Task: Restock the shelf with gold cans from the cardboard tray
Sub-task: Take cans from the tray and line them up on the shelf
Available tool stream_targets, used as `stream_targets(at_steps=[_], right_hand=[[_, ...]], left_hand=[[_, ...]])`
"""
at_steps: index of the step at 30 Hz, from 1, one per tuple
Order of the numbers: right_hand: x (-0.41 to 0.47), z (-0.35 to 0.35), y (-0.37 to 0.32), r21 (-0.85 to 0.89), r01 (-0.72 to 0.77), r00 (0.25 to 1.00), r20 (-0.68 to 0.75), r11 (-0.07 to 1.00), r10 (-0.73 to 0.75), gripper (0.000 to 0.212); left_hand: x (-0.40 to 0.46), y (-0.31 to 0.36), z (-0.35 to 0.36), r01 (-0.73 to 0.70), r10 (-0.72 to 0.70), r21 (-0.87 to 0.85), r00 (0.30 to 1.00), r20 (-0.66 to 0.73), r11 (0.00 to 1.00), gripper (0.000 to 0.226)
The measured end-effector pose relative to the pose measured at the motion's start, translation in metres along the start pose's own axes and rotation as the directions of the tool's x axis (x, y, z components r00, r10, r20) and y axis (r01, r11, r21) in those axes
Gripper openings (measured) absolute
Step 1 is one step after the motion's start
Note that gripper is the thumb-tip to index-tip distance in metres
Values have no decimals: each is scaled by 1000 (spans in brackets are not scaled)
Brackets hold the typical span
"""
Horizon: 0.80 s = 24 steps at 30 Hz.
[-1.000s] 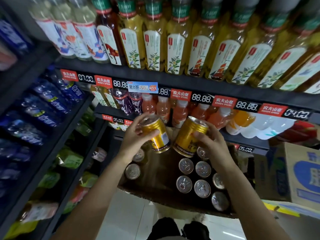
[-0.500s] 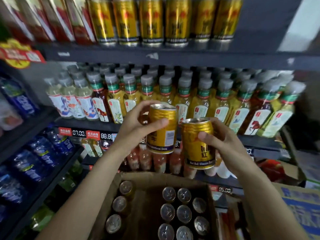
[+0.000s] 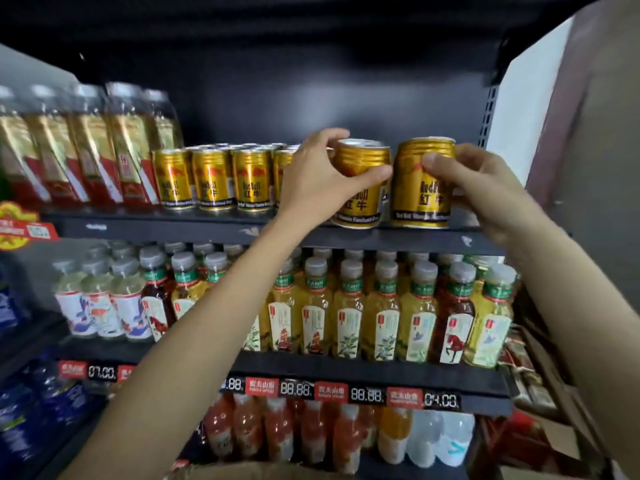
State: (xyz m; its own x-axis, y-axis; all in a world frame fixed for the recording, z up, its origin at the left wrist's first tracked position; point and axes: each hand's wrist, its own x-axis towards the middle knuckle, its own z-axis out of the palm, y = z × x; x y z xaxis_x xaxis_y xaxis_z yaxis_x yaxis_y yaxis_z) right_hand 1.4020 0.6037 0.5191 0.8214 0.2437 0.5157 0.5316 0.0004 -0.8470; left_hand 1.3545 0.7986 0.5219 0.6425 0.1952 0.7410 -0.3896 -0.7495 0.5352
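At the far left of the top shelf [image 3: 214, 227] stand tall bottles with gold and red labels [image 3: 93, 157]. Just beside them, to the right, is a row of gold cans [image 3: 211, 180], upright and several rows deep. Next comes the left hand [image 3: 320, 183], which grips one gold can [image 3: 362, 188]: the thumb lies across its front and the fingers [image 3: 329, 136] curl over its top rim. This can is a little tilted, with its base at the front edge of the shelf. Just beside it, almost touching, is a second gold can [image 3: 422, 188], upright at the shelf edge, and the right hand [image 3: 485, 188] grips it from the right side with the thumb on its front. On the shelf below stand tea bottles [image 3: 349, 317] with grey caps. A brown cardboard edge [image 3: 263, 472] shows at the bottom; I cannot tell what it holds.
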Motion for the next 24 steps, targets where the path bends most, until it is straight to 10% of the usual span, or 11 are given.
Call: stream_targets(at_steps=[8, 19, 24], right_hand=[[57, 1, 24, -80, -19, 986, -165, 997, 6, 53], [72, 42, 49, -396, -21, 970, -232, 918, -78, 79], [63, 38, 42, -360, 11, 997, -65, 933, -37, 103]], left_hand=[[45, -26, 46, -99, 123, 398, 992, -36, 912, 79], [55, -51, 40, -132, 229, 855, 973, 16, 501, 97], [45, -66, 31, -208, 268, 728, 963, 34, 654, 92]])
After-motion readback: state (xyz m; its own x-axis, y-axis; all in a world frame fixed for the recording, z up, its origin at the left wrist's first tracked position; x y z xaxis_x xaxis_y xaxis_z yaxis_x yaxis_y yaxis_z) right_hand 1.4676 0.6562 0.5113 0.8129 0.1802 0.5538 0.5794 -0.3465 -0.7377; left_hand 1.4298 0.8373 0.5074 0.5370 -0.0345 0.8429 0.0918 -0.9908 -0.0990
